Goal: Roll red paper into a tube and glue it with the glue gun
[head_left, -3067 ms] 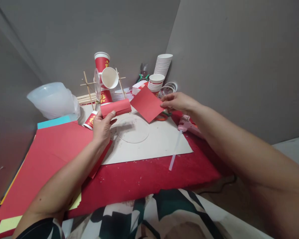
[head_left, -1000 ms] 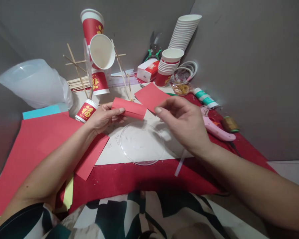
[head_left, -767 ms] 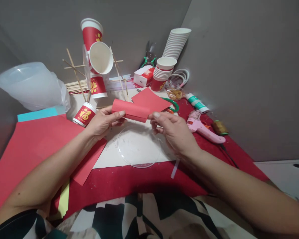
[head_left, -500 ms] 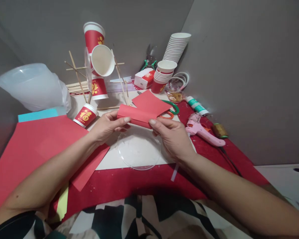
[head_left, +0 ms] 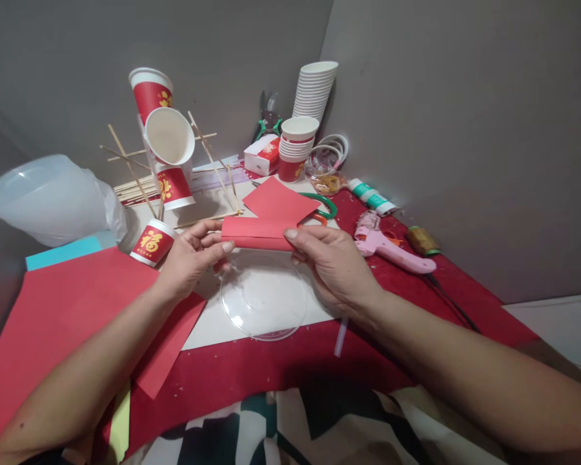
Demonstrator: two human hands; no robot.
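Note:
A folded strip of red paper [head_left: 256, 232] is held level between both hands. My left hand [head_left: 193, 255] pinches its left end, thumb at the lower edge. At the right end my right hand [head_left: 322, 258] grips it, with the thumb on top and the fingers behind. Just beyond lies a square piece of red paper [head_left: 281, 201], partly over scissors with green [head_left: 326, 201] and orange handles. Under the hands, a clear round plastic lid [head_left: 264, 303] rests on a white board [head_left: 198, 326].
Left are large red sheets [head_left: 77, 310], a milky plastic bag [head_left: 53, 194], a tilted red cup [head_left: 152, 242] and joined cups [head_left: 169, 135] with sticks. Stacked cups [head_left: 297, 145], a pink glue gun [head_left: 392, 248] and a thread spool [head_left: 422, 240] stand or lie to the right.
The view has shifted a little. The held paper's front fold now lies flatter and straighter, and my left thumb has slid to its lower left corner.

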